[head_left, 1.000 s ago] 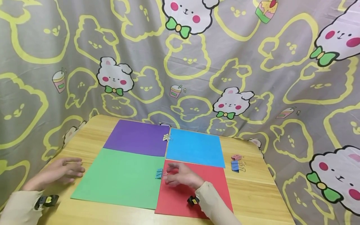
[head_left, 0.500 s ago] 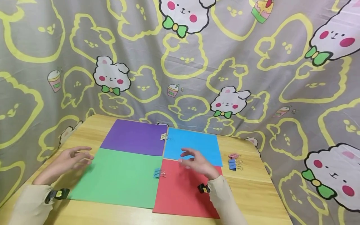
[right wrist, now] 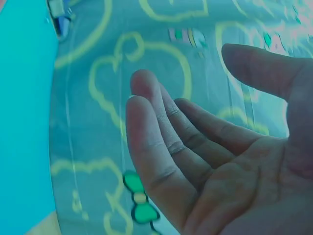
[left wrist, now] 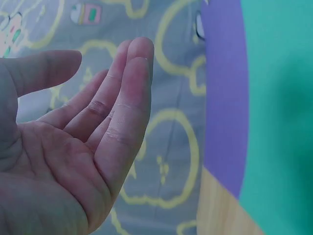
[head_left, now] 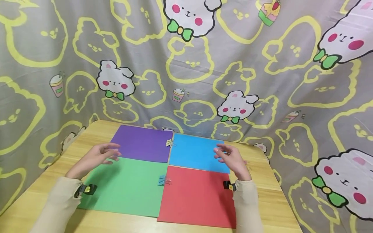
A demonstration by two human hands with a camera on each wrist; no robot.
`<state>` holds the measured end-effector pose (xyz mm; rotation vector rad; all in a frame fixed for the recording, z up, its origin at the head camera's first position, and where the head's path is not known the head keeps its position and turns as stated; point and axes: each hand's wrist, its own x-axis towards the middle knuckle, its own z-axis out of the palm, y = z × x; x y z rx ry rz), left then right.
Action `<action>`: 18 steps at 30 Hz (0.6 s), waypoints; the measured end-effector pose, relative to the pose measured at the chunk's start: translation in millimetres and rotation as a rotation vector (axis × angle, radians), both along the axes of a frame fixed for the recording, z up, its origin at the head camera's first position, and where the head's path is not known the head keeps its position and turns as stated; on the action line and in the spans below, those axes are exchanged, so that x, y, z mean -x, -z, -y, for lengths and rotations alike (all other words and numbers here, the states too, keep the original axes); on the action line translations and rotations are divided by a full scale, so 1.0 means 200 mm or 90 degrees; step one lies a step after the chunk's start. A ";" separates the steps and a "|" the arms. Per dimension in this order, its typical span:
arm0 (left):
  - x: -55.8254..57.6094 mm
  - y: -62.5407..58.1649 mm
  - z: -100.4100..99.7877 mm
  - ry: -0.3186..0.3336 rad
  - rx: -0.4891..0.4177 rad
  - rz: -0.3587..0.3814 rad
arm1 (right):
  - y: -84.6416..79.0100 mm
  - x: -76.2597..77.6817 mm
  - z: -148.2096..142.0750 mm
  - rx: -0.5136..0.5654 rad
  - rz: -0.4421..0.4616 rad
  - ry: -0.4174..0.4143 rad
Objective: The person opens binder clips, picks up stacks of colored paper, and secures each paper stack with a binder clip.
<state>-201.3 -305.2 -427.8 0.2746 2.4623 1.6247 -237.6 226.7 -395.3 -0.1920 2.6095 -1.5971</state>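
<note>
Four coloured sheets lie edge to edge: a purple sheet (head_left: 142, 142), a blue sheet (head_left: 195, 152), a green sheet (head_left: 128, 184) and a red sheet (head_left: 198, 197). On the seam between purple and blue sits a yellow binder clip (head_left: 169, 142); a light-blue binder clip (head_left: 161, 180) sits on the green-red seam. My left hand (head_left: 94, 158) hovers over the left side of the purple and green sheets, fingers loosely bent, palm bare in the left wrist view. Over the blue sheet's right edge hovers my right hand (head_left: 233, 160), likewise holding nothing, its fingers slightly curved.
The wooden table (head_left: 271, 200) extends around the sheets. A pink clip (head_left: 246, 162) peeks out beside my right hand, which hides most of the loose clips there. A patterned curtain (head_left: 198, 94) hangs behind the table and along both sides.
My right hand has left the light-blue clip and moved right and away to the blue sheet's edge. My left hand has moved inward and farther forward over the sheets.
</note>
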 end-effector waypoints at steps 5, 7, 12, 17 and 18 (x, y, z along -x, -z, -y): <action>0.05 -0.04 -0.13 0.025 -0.014 -0.001 | 0.00 0.01 -0.14 0.000 -0.003 0.082; 0.07 -0.04 -0.19 0.034 -0.019 0.001 | 0.00 0.02 -0.20 -0.005 -0.003 0.116; 0.14 -0.05 -0.36 0.046 -0.024 0.008 | 0.03 0.02 -0.33 -0.061 -0.007 0.176; 0.26 -0.05 -0.54 0.038 -0.006 0.018 | 0.09 0.02 -0.48 -0.139 0.026 0.222; 0.28 -0.05 -0.58 0.035 0.002 0.016 | 0.10 0.03 -0.50 -0.145 0.033 0.229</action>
